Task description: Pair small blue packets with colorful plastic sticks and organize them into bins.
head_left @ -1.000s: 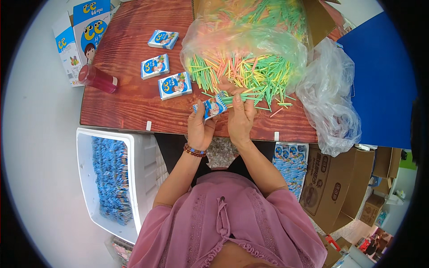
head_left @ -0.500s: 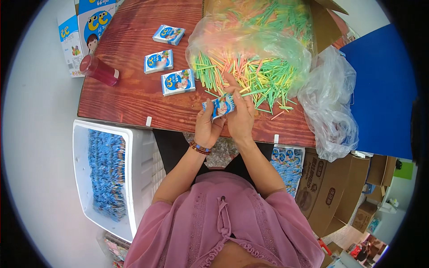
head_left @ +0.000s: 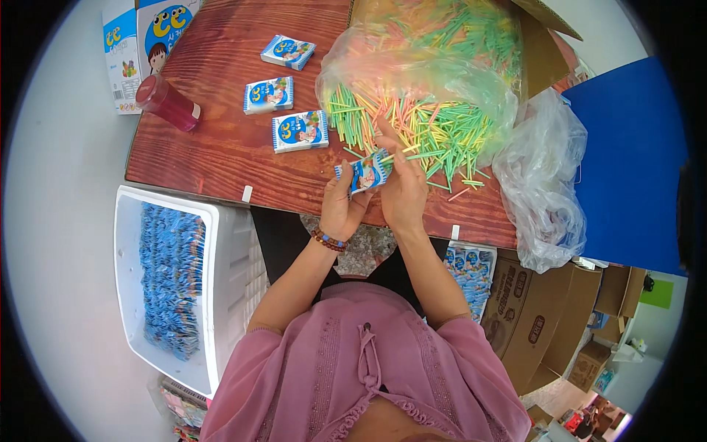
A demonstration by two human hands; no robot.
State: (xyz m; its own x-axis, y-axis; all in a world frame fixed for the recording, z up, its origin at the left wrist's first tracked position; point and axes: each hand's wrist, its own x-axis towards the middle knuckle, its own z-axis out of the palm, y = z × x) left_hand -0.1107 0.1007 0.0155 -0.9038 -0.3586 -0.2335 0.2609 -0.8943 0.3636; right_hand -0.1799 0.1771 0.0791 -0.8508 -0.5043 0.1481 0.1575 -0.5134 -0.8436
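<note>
1. My left hand (head_left: pixel 342 205) pinches a small blue-and-white packet (head_left: pixel 368 174) between thumb and fingers, over the near part of the desk (head_left: pixel 206 158).
2. My right hand (head_left: pixel 404 193) is at the packet's right end, fingers bent and pointing away from me. A couple of thin sticks cross by its thumb; I cannot tell whether I am pinching them.
3. Just beyond my right hand, a heap of green, yellow and pink sticks (head_left: pixel 434 136) spills from a clear bag (head_left: pixel 420 68) onto the desk.
4. Three small packs (head_left: pixel 300 132) lie apart from one another, left of the heap.
5. Farther left, a dark pink jar (head_left: pixel 169 103) lies on its side.
6. A crumpled plastic bag (head_left: pixel 543 191) hangs over the desk's right edge.
7. Below the desk on my left, a white tub (head_left: pixel 210 295) holds rows of blue packets (head_left: pixel 171 280).
</note>
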